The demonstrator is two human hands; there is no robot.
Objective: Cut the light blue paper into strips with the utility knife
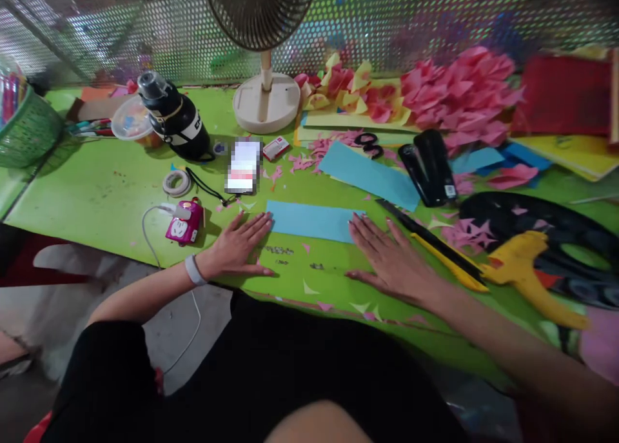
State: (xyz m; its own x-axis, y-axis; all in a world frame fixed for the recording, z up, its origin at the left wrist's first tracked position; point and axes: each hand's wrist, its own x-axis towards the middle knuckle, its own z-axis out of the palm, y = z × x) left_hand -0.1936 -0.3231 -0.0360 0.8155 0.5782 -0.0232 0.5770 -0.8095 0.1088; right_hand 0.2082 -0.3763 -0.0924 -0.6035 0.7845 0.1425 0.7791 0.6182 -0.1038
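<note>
A small blue paper strip [312,221] lies flat near the front edge of the green table [97,191]. My left hand [240,244] rests flat on the table with fingers spread, its fingertips touching the strip's left end. My right hand [389,257] also lies flat and open, fingertips on the strip's right end. Neither hand holds anything. A white band sits on my left wrist.
A larger blue sheet [370,175], black stapler [429,166], scissors [368,144] and pink paper flowers [454,95] lie behind. A yellow-black cutter [438,246] and yellow glue gun [522,269] are right. A fan [265,101], black bottle [176,117], phone [243,166], tape roll [176,182], pink charger [184,222] and green basket [26,130] stand left.
</note>
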